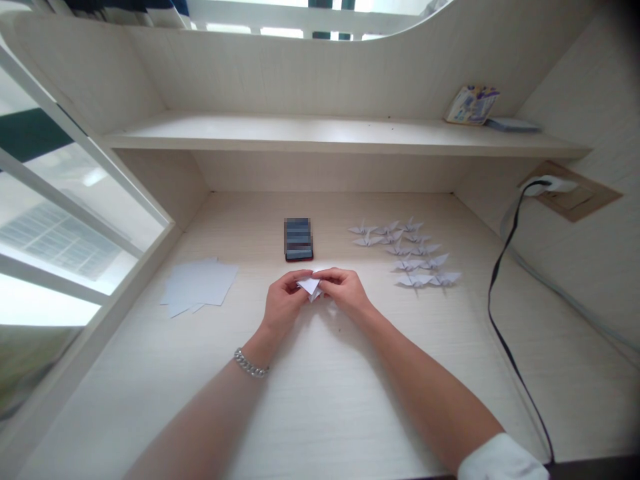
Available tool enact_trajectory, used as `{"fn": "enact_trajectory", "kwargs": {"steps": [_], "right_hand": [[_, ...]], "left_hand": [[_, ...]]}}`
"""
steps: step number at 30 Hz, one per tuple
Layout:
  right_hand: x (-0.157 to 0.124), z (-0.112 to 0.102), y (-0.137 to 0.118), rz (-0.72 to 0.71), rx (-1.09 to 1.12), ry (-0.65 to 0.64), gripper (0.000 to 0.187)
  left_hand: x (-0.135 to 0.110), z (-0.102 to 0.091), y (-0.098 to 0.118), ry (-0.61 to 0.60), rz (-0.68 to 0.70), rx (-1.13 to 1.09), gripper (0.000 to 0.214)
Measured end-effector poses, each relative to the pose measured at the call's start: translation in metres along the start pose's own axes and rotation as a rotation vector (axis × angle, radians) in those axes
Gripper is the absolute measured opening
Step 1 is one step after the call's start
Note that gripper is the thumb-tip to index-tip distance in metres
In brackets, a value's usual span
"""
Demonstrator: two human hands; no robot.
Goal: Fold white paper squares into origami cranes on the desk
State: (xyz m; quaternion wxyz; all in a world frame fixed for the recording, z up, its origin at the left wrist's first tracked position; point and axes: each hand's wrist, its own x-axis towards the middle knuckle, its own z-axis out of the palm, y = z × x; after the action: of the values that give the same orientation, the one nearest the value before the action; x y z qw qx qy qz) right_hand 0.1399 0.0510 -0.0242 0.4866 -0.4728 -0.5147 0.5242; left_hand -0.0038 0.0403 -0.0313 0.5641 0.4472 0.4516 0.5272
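Observation:
Between my two hands is a small piece of folded white paper, with a pointed flap facing me. My left hand pinches its left side, a chain bracelet on that wrist. On the opposite side, my right hand grips the paper between thumb and fingers. Both hands are closed just above the desk. Several folded paper cranes stand in rows to the right of my hands. Over on the left lies a loose stack of white paper sheets.
A phone lies just beyond my hands. A black cable runs from the wall socket down the desk's right side. The shelf above holds a small printed packet and a flat item. A window frame borders the left.

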Motion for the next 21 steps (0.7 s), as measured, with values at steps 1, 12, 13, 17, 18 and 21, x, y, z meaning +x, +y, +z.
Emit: {"fn": "enact_trajectory", "kwargs": {"steps": [1, 12, 13, 17, 18, 21], "right_hand": [[0.0003, 0.0000, 0.0005, 0.006, 0.003, -0.001, 0.023], [0.0010, -0.0009, -0.0002, 0.024, 0.025, -0.001, 0.018], [0.0012, -0.0012, 0.0010, 0.021, 0.028, -0.002, 0.017], [0.0024, -0.0017, 0.0052, 0.007, 0.042, 0.024, 0.015], [0.0026, -0.0017, 0.0058, 0.007, 0.048, 0.032, 0.015], [0.0031, -0.0027, 0.0062, 0.015, 0.069, 0.031, 0.016]], "left_hand": [[0.0000, 0.0002, 0.0002, 0.005, 0.005, 0.001, 0.035], [-0.0005, 0.0001, -0.0002, 0.000, 0.014, 0.030, 0.029], [-0.0004, -0.0002, -0.0006, 0.000, 0.015, 0.031, 0.029], [0.0000, -0.0010, -0.0018, 0.006, 0.006, 0.032, 0.029], [0.0000, -0.0012, -0.0019, 0.009, 0.005, 0.034, 0.029], [-0.0001, -0.0016, -0.0020, 0.017, 0.003, 0.035, 0.029]]}}
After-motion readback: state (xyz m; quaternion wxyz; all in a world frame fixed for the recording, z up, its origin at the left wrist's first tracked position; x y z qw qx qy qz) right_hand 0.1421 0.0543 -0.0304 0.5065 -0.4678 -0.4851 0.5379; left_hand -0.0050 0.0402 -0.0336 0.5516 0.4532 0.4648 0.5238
